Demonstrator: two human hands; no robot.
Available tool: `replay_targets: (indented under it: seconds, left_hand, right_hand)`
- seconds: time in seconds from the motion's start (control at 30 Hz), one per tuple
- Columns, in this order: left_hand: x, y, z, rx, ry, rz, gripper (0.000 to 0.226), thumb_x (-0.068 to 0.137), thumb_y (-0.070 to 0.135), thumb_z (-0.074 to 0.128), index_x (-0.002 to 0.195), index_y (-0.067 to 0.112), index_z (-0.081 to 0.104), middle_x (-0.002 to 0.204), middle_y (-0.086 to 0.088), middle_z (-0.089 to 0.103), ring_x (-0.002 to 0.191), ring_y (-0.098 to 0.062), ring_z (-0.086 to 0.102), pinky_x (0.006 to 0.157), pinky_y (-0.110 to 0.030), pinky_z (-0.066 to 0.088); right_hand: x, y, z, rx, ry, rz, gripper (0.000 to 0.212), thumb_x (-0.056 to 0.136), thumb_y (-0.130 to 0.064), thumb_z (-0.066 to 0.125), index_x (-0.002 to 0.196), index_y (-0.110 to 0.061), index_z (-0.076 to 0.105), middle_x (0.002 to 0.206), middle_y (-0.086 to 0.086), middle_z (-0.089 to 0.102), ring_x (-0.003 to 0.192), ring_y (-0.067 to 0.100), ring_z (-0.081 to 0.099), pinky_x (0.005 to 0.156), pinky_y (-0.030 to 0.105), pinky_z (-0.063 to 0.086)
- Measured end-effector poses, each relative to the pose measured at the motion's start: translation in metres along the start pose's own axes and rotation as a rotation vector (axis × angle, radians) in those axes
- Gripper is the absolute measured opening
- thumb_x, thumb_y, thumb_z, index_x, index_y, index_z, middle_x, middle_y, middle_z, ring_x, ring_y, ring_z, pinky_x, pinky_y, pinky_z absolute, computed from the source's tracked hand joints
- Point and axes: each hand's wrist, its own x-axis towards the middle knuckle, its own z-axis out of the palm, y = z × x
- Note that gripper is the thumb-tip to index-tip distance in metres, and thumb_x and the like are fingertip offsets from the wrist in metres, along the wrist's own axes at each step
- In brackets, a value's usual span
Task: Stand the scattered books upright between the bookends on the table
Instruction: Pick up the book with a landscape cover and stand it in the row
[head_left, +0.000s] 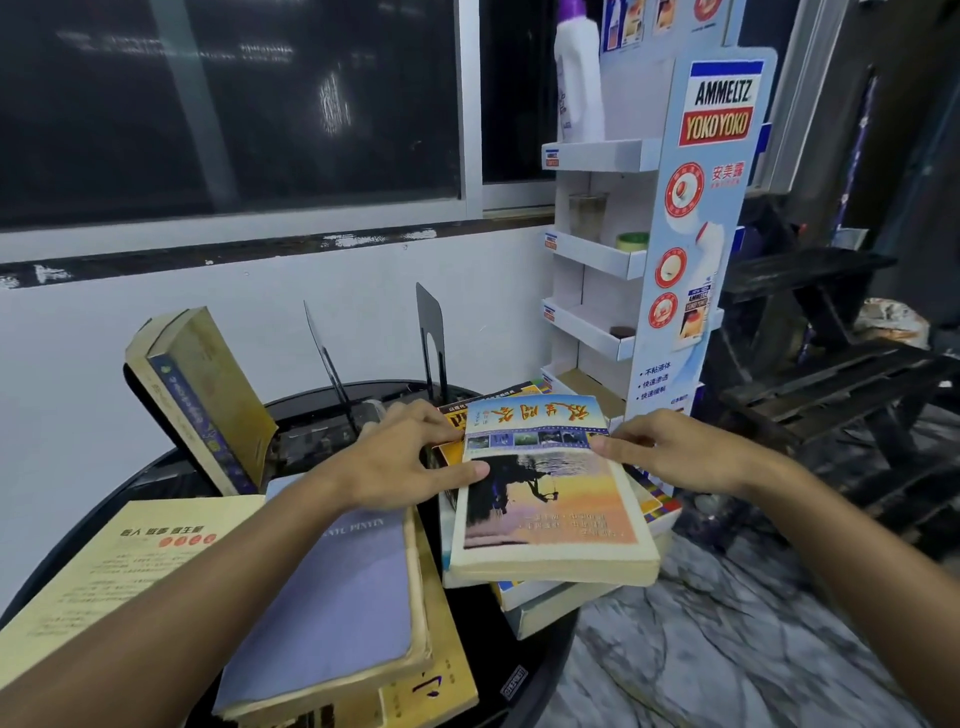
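Head view is showing a round, glossy black surface (540, 670) carrying worn paperbacks with yellowed page edges, and two thin black metal bookends (432, 332) standing at its far side, with one thick blue-spined book (200, 395) leaning tilted to their left. Both hands are gripping the sunset-cover book (550, 499) lying atop a flat stack at the right edge: the left hand (400, 462) is pinching its left edge with thumb on the cover, and the right hand (670, 447) is holding its right edge. A lavender-covered book (332, 613) and a cream booklet (104, 571) are lying flat nearer the camera.
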Motion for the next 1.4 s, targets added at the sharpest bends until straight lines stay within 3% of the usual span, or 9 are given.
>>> replay_targets:
  seconds: [0.37, 0.47, 0.6, 0.7, 0.77, 0.9, 1.03, 1.2, 1.4]
  left_hand:
    - [0.001, 0.006, 0.013, -0.139, 0.056, -0.018, 0.061, 0.089, 0.069, 0.053, 0.140, 0.036, 0.056, 0.132, 0.019, 0.041, 0.132, -0.005, 0.026, 0.100, -0.038, 0.021]
    - [0.000, 0.010, 0.013, -0.169, 0.068, -0.021, 0.054, 0.091, 0.062, 0.055, 0.139, 0.037, 0.057, 0.136, 0.017, 0.041, 0.134, -0.004, 0.026, 0.098, -0.032, 0.019]
    - [-0.004, 0.011, 0.012, -0.232, 0.100, 0.008, 0.050, 0.091, 0.061, 0.056, 0.135, 0.040, 0.059, 0.134, 0.018, 0.046, 0.133, -0.005, 0.030, 0.102, -0.026, 0.029]
    - [-0.006, 0.013, 0.008, -0.304, 0.122, 0.061, 0.038, 0.091, 0.057, 0.060, 0.127, 0.046, 0.061, 0.115, 0.029, 0.063, 0.114, 0.003, 0.054, 0.097, -0.027, 0.045]
    - [-0.007, 0.015, 0.004, -0.368, 0.145, 0.073, 0.030, 0.091, 0.052, 0.066, 0.120, 0.053, 0.058, 0.106, 0.023, 0.072, 0.099, 0.002, 0.066, 0.089, -0.029, 0.055]
    - [-0.011, 0.021, -0.009, -0.499, 0.210, 0.110, 0.038, 0.089, 0.040, 0.074, 0.114, 0.057, 0.051, 0.110, 0.015, 0.073, 0.091, -0.005, 0.073, 0.086, -0.037, 0.060]
    - [-0.014, 0.027, -0.031, -0.505, 0.360, 0.156, 0.056, 0.088, 0.032, 0.076, 0.115, 0.066, 0.042, 0.117, 0.009, 0.063, 0.092, -0.010, 0.072, 0.078, -0.032, 0.062]
    - [-0.011, 0.022, -0.043, -0.439, 0.468, 0.168, 0.076, 0.089, 0.027, 0.076, 0.146, 0.053, 0.033, 0.125, 0.014, 0.055, 0.103, -0.004, 0.067, 0.080, -0.028, 0.062]
    - [-0.011, 0.018, -0.038, -0.373, 0.553, 0.150, 0.089, 0.090, 0.025, 0.074, 0.156, 0.045, 0.019, 0.128, 0.019, 0.048, 0.108, 0.002, 0.058, 0.075, -0.014, 0.054]
  right_hand:
    - [-0.004, -0.006, 0.008, 0.119, 0.072, -0.062, 0.022, 0.090, -0.053, 0.060, 0.095, -0.034, 0.071, 0.093, -0.016, 0.075, 0.084, 0.000, 0.070, 0.064, 0.014, 0.050]
    - [-0.003, -0.004, 0.007, 0.132, 0.147, -0.093, 0.024, 0.088, -0.054, 0.064, 0.099, -0.036, 0.075, 0.102, -0.010, 0.071, 0.090, 0.000, 0.068, 0.071, 0.020, 0.053]
    - [-0.003, -0.007, 0.004, 0.209, 0.259, -0.108, 0.048, 0.079, -0.067, 0.067, 0.111, -0.031, 0.071, 0.106, -0.010, 0.071, 0.103, 0.005, 0.065, 0.087, 0.034, 0.053]
    - [-0.005, -0.021, 0.002, 0.283, 0.290, -0.148, 0.036, 0.082, -0.056, 0.070, 0.107, -0.030, 0.071, 0.102, -0.012, 0.074, 0.103, 0.005, 0.065, 0.090, 0.032, 0.048]
    - [-0.007, -0.031, 0.000, 0.324, 0.293, -0.176, 0.031, 0.083, -0.049, 0.071, 0.107, -0.031, 0.071, 0.099, -0.014, 0.075, 0.101, 0.009, 0.066, 0.093, 0.035, 0.051]
    - [-0.012, -0.046, -0.008, 0.369, 0.300, -0.212, 0.033, 0.082, -0.043, 0.071, 0.109, -0.028, 0.065, 0.088, -0.015, 0.073, 0.099, 0.010, 0.070, 0.090, 0.036, 0.057]
    - [-0.015, -0.064, -0.019, 0.380, 0.347, -0.272, 0.034, 0.080, -0.038, 0.071, 0.109, -0.025, 0.060, 0.089, -0.011, 0.075, 0.089, 0.011, 0.074, 0.075, 0.032, 0.063]
    - [-0.008, -0.078, -0.022, 0.250, 0.570, -0.350, 0.040, 0.082, -0.031, 0.076, 0.117, -0.018, 0.062, 0.105, -0.014, 0.066, 0.080, 0.007, 0.068, 0.079, 0.035, 0.062]
    - [-0.008, -0.080, -0.015, 0.122, 0.639, -0.405, 0.050, 0.073, -0.046, 0.076, 0.111, -0.015, 0.064, 0.114, -0.005, 0.066, 0.090, 0.009, 0.069, 0.083, 0.041, 0.061]
